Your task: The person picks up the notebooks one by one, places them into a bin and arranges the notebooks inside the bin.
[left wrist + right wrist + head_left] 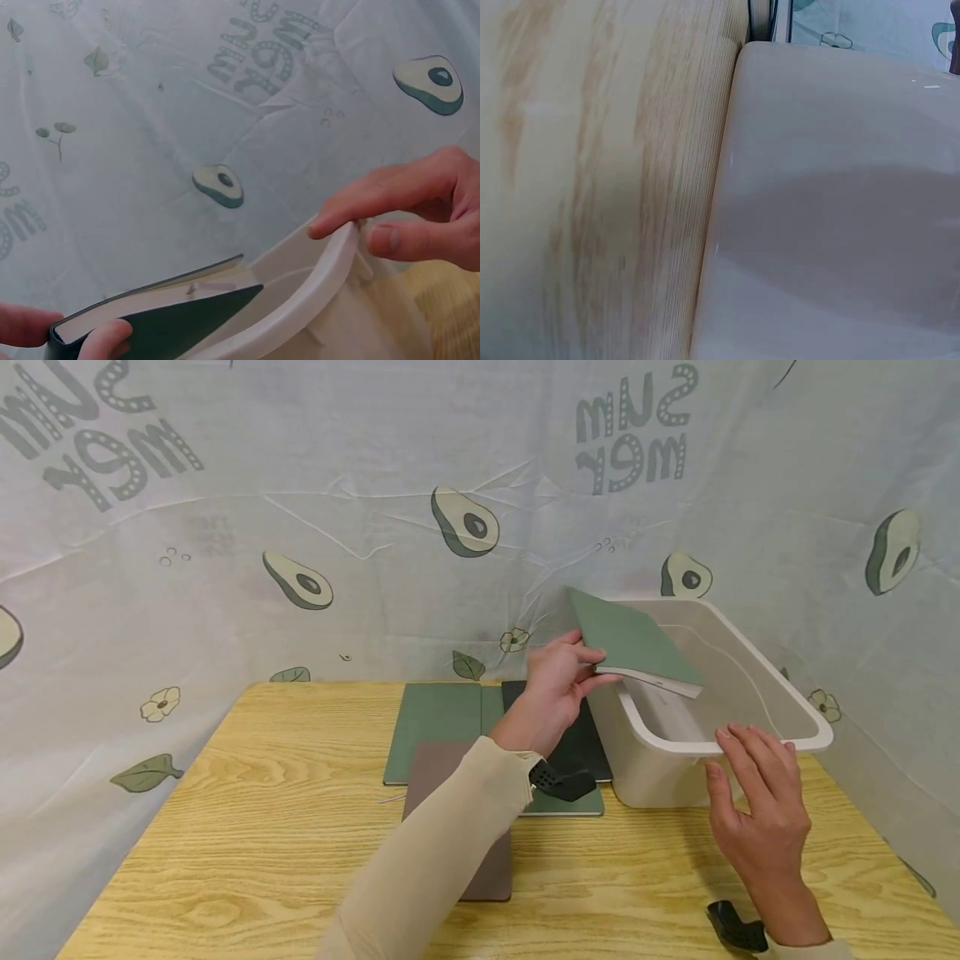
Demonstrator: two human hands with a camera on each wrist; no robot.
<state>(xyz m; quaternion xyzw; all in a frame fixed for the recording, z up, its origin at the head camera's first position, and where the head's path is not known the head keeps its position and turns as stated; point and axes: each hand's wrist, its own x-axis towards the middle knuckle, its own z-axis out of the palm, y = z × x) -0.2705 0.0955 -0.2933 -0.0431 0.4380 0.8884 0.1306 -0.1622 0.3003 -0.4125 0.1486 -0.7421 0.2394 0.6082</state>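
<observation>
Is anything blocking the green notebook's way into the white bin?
Nothing visible. The left hand holds the green notebook tilted over the white bin, whose inside looks empty. The right hand rests on the near rim only.

green notebook (633, 639); white bin (750, 681); brown notebook (450, 768); avocado-print backdrop (465, 522)

Beige sleeves, black wrist mounts
</observation>
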